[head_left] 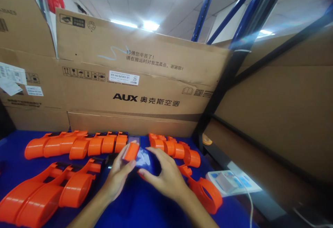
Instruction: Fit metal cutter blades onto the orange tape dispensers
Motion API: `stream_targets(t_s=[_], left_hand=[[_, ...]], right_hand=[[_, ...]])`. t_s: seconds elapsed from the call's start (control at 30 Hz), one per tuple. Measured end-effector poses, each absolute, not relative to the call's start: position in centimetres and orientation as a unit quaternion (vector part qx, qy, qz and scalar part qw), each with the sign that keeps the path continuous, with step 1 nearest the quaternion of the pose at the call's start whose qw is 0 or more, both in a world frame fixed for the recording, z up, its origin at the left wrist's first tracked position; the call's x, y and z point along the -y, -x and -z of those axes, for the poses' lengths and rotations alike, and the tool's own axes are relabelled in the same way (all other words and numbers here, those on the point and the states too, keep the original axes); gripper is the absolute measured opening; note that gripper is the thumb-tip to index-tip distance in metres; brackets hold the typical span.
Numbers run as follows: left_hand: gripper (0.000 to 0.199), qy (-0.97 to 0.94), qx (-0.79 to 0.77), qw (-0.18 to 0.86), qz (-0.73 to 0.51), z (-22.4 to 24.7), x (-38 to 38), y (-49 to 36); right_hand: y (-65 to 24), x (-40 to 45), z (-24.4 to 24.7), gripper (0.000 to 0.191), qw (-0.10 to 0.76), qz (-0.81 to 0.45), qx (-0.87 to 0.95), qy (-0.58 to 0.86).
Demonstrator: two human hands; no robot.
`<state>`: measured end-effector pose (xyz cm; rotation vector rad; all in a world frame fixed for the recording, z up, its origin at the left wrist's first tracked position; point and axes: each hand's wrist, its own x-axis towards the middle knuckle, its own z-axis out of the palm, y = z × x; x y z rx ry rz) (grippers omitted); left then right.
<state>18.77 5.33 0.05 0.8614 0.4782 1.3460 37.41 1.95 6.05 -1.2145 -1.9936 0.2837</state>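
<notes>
My left hand [118, 172] is closed, thumb against fingers, on an orange tape dispenser [131, 151]; only a short curved end of it shows. Beside it is a shiny, see-through patch with a bluish look [144, 160]; its kind is not clear. My right hand [166, 174] curls round the far side of this shiny part, thumb below and fingers above. A dark phone-like rectangle [134, 140] lies just behind my hands. Nearest my right forearm is a loose orange tape dispenser [212, 193] with a wide ring.
Several orange dispensers [78, 148] line the back left of the blue tabletop [125, 207], more [173, 148] the back right, and larger-looking ones [41, 200] the front left. An AUX cardboard panel [145, 117] stands behind. A white box with a cable [232, 183] and a dark post [214, 96] are rightward.
</notes>
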Motion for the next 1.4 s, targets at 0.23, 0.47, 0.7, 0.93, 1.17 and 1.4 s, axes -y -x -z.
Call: stream_targets(t_s=[0.23, 0.47, 0.7, 0.93, 1.17, 1.4], left_hand=[[0.037, -0.433, -0.274, 0.585, -0.629, -0.5, -5.6, -19.1], [0.04, -0.41, -0.281, 0.579, -0.646, -0.4, -5.7, -19.0], [0.043, -0.353, -0.258, 0.625, -0.646, -1.1, -5.2, -18.9], [0.033, -0.267, -0.236, 0.705, -0.614, -0.9, -6.1, -18.3], [0.061, -0.334, -0.237, 0.69, -0.596, -0.4, -5.4, -19.2], [0.06, -0.319, -0.337, 0.625, -0.629, -0.1, -6.2, -19.2]], right_hand=[[-37.0, -1.5, -4.8, 0.062, 0.327, 0.061, 0.83, 0.447], [-36.8, -1.6, -4.7, 0.066, 0.313, 0.088, 0.835, 0.443], [-36.8, -1.3, -5.1, 0.074, 0.304, 0.097, 0.846, 0.428], [-39.2, -1.2, -4.6, 0.072, 0.33, 0.069, 0.83, 0.445], [-37.1, -1.1, -3.0, 0.058, 0.414, -0.386, 0.615, 0.548], [-36.3, 1.0, -3.6, 0.062, 0.415, -0.372, 0.641, 0.528]])
